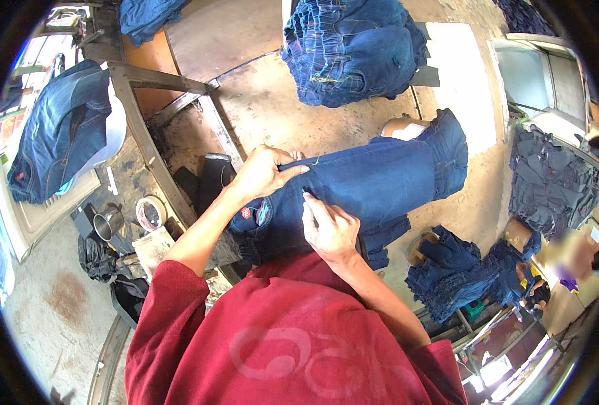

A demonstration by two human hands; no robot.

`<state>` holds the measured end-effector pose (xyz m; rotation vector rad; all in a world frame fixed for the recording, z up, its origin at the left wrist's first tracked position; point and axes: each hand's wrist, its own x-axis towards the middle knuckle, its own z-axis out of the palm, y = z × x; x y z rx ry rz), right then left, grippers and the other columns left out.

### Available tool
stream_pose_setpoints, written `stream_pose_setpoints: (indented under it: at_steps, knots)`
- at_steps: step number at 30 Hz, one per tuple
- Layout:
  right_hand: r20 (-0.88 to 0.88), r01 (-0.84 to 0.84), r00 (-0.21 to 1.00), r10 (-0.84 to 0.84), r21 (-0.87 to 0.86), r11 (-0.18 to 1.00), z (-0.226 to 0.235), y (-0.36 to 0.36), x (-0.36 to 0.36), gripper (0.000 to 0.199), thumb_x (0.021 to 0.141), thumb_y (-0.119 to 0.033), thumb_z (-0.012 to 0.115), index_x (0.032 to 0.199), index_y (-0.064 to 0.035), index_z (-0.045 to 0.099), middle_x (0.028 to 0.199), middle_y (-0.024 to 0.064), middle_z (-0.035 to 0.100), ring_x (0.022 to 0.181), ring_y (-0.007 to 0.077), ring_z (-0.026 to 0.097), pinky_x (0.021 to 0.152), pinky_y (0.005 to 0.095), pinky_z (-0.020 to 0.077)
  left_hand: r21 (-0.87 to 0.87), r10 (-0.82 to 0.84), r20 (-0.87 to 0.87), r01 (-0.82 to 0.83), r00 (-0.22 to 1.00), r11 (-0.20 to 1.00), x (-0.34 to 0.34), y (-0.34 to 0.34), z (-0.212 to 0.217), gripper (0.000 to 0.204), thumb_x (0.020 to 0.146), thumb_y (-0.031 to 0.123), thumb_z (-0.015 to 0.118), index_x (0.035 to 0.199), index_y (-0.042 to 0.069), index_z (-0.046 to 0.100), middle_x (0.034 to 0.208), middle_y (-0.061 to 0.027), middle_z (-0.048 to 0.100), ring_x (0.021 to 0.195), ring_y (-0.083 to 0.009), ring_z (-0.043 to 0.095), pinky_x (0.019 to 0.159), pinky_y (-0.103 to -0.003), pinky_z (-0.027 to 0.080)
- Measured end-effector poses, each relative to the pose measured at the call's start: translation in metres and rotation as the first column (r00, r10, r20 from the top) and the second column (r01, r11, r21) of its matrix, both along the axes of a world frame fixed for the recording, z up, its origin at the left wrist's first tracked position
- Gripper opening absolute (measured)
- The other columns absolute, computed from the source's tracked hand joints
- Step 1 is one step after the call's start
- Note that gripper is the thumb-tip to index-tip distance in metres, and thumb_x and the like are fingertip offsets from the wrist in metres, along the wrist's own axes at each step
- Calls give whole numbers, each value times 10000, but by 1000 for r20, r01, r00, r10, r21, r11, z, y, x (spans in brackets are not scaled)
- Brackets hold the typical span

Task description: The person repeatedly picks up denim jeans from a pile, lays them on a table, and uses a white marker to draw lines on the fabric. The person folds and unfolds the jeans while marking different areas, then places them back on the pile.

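A pair of dark blue jeans (380, 179) lies lengthwise in front of me, with a small red-and-white label near its left end. My left hand (269, 172) is closed on the upper edge of the denim, pinching it between thumb and fingers. A short yellowish thread shows just right of that pinch. Below it, my right hand (331, 228) is closed over the jeans. Its thumb and forefinger press together, and a small dark tip pokes out between them; what it belongs to is hidden in the hand.
Beyond the jeans sits a heap of elastic-waisted denim garments (353, 54). More denim (458, 273) is piled at the right, near a stack of dark garments (549, 179). At the left are a metal frame (127, 108), a metal cup (109, 223) and a tape roll (151, 212).
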<state>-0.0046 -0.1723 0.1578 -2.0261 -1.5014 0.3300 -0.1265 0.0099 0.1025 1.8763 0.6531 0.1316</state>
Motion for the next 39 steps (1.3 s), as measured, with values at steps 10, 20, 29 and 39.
stream_pose_setpoints:
  at_steps: [10, 20, 29, 39]
  knots:
    - [-103, 71, 991, -88, -160, 985, 4, 10, -4, 47, 911, -65, 785, 940, -87, 756, 687, 106, 707, 546, 262, 692, 506, 377, 532, 41, 31, 36, -33, 999, 999, -1, -1, -17, 247, 940, 201, 863, 857, -20, 788, 712, -207, 697, 592, -334, 667, 605, -435, 535]
    - [-67, 21, 997, -43, -303, 953, 12, 10, -1, 45, 916, -66, 774, 955, -78, 757, 688, 116, 708, 549, 266, 696, 517, 381, 545, 9, 56, -50, -56, 997, 998, 0, -2, -14, 264, 937, 198, 868, 836, -27, 774, 703, -222, 681, 572, -354, 622, 605, -433, 524]
    - [-30, -19, 999, 10, -328, 944, 11, 11, 2, 62, 912, -54, 763, 971, -66, 748, 672, 125, 697, 536, 280, 698, 510, 390, 544, -17, 100, -12, -100, 995, 995, 3, -3, -11, 223, 931, 193, 868, 903, -22, 813, 738, -236, 716, 610, -351, 695, 610, -419, 550]
    - [-52, 1, 999, -16, -264, 965, 6, 13, 6, 82, 957, -139, 739, 1025, -94, 735, 671, 107, 714, 535, 285, 709, 502, 408, 571, 4, 101, 39, -101, 994, 995, 5, 0, -7, 220, 933, 188, 858, 918, -27, 817, 775, -247, 732, 643, -353, 729, 629, -416, 567]
